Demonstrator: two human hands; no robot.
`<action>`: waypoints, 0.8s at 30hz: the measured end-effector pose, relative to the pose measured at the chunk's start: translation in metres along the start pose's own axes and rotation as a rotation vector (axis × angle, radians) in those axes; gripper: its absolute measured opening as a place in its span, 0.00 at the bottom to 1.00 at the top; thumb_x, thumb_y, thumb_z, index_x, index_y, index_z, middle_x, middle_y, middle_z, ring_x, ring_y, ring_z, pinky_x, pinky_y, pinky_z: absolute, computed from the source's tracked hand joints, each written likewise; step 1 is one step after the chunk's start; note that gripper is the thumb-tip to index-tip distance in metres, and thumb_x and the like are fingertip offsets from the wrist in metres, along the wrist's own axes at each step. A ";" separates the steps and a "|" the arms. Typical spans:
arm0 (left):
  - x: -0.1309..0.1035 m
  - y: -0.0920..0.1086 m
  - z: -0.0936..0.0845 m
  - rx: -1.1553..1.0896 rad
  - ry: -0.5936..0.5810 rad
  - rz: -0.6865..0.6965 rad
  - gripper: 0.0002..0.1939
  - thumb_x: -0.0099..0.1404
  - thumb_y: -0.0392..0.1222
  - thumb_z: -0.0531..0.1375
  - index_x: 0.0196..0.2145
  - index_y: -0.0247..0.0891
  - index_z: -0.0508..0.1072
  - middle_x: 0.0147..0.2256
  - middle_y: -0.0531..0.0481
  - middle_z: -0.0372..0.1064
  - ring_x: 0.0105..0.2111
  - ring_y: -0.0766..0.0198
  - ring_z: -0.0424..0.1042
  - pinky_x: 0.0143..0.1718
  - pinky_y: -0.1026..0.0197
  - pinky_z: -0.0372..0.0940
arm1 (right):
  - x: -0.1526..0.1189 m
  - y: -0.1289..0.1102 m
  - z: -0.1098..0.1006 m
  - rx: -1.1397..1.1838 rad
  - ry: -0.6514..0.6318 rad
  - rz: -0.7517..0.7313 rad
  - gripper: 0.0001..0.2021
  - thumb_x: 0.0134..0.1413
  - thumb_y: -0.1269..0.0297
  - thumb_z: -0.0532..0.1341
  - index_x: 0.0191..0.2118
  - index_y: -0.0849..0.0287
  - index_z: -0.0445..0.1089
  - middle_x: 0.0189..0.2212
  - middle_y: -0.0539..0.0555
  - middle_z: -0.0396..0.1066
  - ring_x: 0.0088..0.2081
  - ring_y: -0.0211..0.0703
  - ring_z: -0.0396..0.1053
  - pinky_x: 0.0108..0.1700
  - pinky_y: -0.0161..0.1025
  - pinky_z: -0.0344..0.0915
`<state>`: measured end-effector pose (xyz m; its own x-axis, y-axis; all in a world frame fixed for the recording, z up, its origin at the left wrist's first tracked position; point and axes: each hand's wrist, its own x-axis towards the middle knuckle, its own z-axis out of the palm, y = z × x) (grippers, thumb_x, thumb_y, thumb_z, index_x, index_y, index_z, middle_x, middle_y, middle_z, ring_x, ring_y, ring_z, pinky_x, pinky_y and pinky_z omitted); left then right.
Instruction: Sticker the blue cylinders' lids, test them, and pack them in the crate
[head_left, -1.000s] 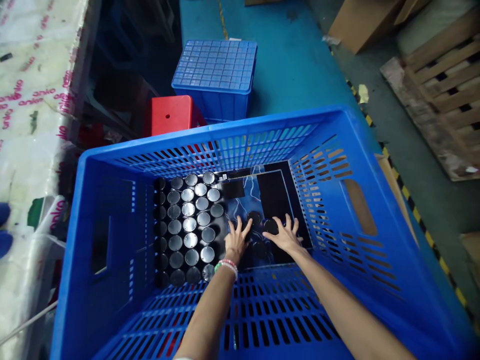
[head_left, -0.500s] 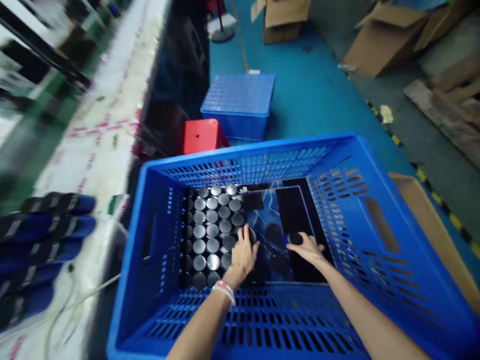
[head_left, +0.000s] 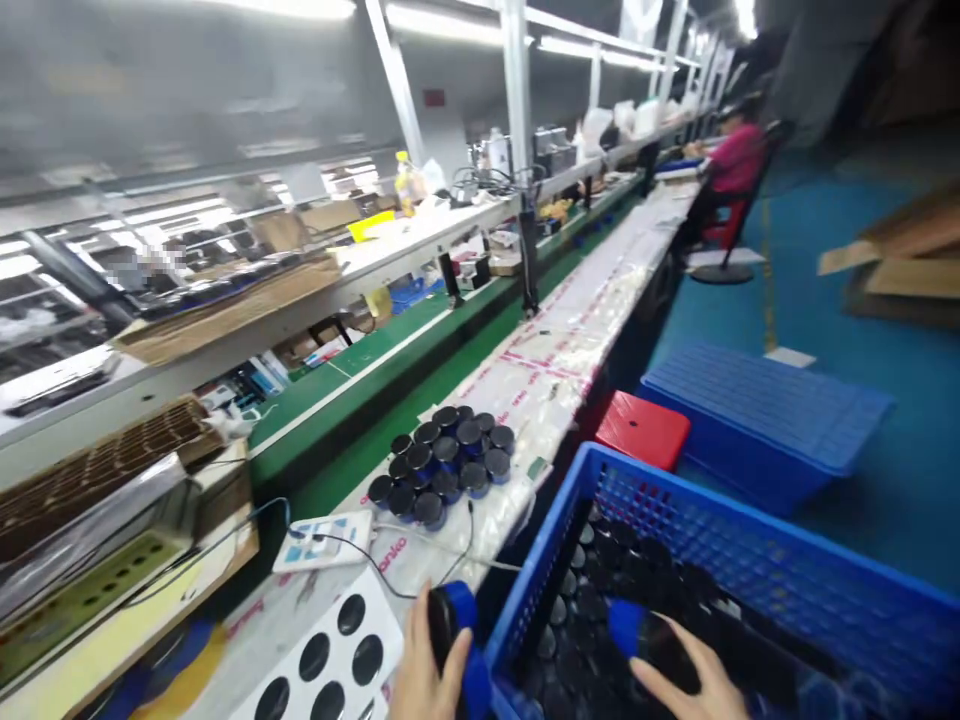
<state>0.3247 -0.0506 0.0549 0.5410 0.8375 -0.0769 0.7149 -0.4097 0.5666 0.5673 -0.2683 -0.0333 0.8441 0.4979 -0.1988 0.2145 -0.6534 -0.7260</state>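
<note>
My left hand [head_left: 431, 665], at the bottom centre, is closed around a blue and black cylinder [head_left: 469, 645] beside the crate's left rim. Over the blue crate [head_left: 750, 535], my right hand [head_left: 694, 670] grips another blue and black cylinder [head_left: 652, 640]. Rows of dark round-topped cylinders [head_left: 592, 600] stand inside the crate. A cluster of similar cylinders [head_left: 446, 455] stands upright on the bench. Nearer me lies a white sheet [head_left: 386, 600] with black discs.
The long bench [head_left: 555, 350] runs beside a green conveyor [head_left: 375, 350]. A red stool [head_left: 645, 430] and a blue bin [head_left: 772, 410] stand beyond the crate. A seated person [head_left: 735, 160] in pink is far off. Cables and a white device [head_left: 322, 540] lie on the bench.
The view has swung left and up, bringing the bench and conveyor into sight. My left hand has left the crate's contents and now holds a cylinder; my right hand has lifted its cylinder.
</note>
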 end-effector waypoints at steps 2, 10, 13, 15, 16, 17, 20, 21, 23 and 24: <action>0.012 -0.025 -0.027 0.024 0.054 -0.048 0.31 0.68 0.46 0.45 0.64 0.36 0.37 0.61 0.35 0.51 0.59 0.52 0.59 0.53 0.51 0.63 | 0.022 -0.068 0.029 -0.067 -0.075 -0.176 0.27 0.39 0.48 0.57 0.48 0.53 0.64 0.49 0.60 0.67 0.53 0.56 0.64 0.57 0.49 0.60; 0.144 -0.023 -0.097 0.454 -0.125 0.399 0.36 0.64 0.41 0.56 0.64 0.56 0.42 0.62 0.50 0.51 0.53 0.53 0.64 0.46 0.56 0.68 | 0.127 -0.255 0.093 -0.313 -0.295 -0.567 0.22 0.54 0.59 0.62 0.54 0.57 0.63 0.59 0.58 0.55 0.59 0.57 0.53 0.56 0.60 0.54; 0.191 -0.016 -0.090 0.547 -0.176 0.537 0.41 0.58 0.41 0.64 0.61 0.66 0.49 0.61 0.55 0.54 0.53 0.52 0.62 0.43 0.55 0.69 | 0.150 -0.278 0.109 -0.348 -0.302 -0.577 0.20 0.57 0.60 0.60 0.55 0.59 0.63 0.59 0.58 0.54 0.58 0.57 0.54 0.55 0.61 0.55; 0.211 -0.017 -0.082 0.581 -0.188 0.585 0.43 0.53 0.42 0.68 0.59 0.69 0.52 0.61 0.55 0.53 0.53 0.51 0.61 0.44 0.54 0.68 | 0.154 -0.284 0.118 -0.338 -0.274 -0.582 0.23 0.57 0.60 0.60 0.57 0.58 0.60 0.62 0.59 0.50 0.60 0.59 0.52 0.56 0.62 0.54; 0.217 -0.019 -0.079 0.587 -0.184 0.595 0.43 0.52 0.42 0.69 0.59 0.69 0.53 0.62 0.54 0.52 0.53 0.50 0.61 0.45 0.54 0.68 | 0.153 -0.285 0.121 -0.326 -0.256 -0.589 0.24 0.57 0.60 0.61 0.58 0.57 0.58 0.63 0.59 0.47 0.61 0.60 0.50 0.57 0.62 0.53; 0.221 -0.022 -0.076 0.586 -0.172 0.598 0.43 0.51 0.43 0.69 0.59 0.68 0.53 0.62 0.53 0.51 0.54 0.50 0.61 0.46 0.52 0.67 | 0.151 -0.284 0.123 -0.309 -0.238 -0.597 0.26 0.57 0.60 0.61 0.60 0.56 0.57 0.64 0.59 0.45 0.61 0.61 0.48 0.57 0.63 0.51; 0.217 -0.029 -0.071 0.540 -0.111 0.579 0.41 0.56 0.44 0.66 0.61 0.61 0.52 0.63 0.47 0.49 0.58 0.45 0.55 0.53 0.43 0.59 | 0.139 -0.273 0.118 -0.253 -0.161 -0.603 0.30 0.56 0.59 0.62 0.62 0.55 0.53 0.66 0.58 0.38 0.63 0.63 0.42 0.59 0.63 0.48; 0.210 -0.030 -0.069 0.512 -0.091 0.567 0.39 0.58 0.45 0.64 0.62 0.56 0.51 0.63 0.45 0.47 0.59 0.44 0.52 0.56 0.40 0.55 | 0.133 -0.264 0.113 -0.234 -0.125 -0.589 0.31 0.56 0.59 0.61 0.62 0.54 0.52 0.66 0.58 0.38 0.63 0.62 0.42 0.59 0.63 0.47; 0.188 -0.027 -0.057 0.442 -0.078 0.547 0.32 0.65 0.45 0.56 0.64 0.47 0.50 0.64 0.40 0.44 0.62 0.43 0.46 0.59 0.38 0.48 | 0.116 -0.233 0.098 -0.203 -0.045 -0.520 0.28 0.58 0.60 0.59 0.62 0.54 0.52 0.65 0.57 0.41 0.63 0.59 0.43 0.60 0.61 0.47; 0.174 -0.024 -0.049 0.403 -0.098 0.548 0.28 0.68 0.44 0.52 0.64 0.44 0.50 0.64 0.39 0.44 0.63 0.45 0.45 0.59 0.38 0.47 | 0.105 -0.212 0.090 -0.192 -0.007 -0.466 0.25 0.60 0.61 0.57 0.61 0.55 0.54 0.64 0.57 0.44 0.63 0.57 0.45 0.60 0.60 0.47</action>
<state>0.3801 0.1222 0.0678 0.8957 0.4420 0.0490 0.4252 -0.8834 0.1968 0.5662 -0.0263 0.0400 0.6340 0.7651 0.1122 0.6547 -0.4539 -0.6045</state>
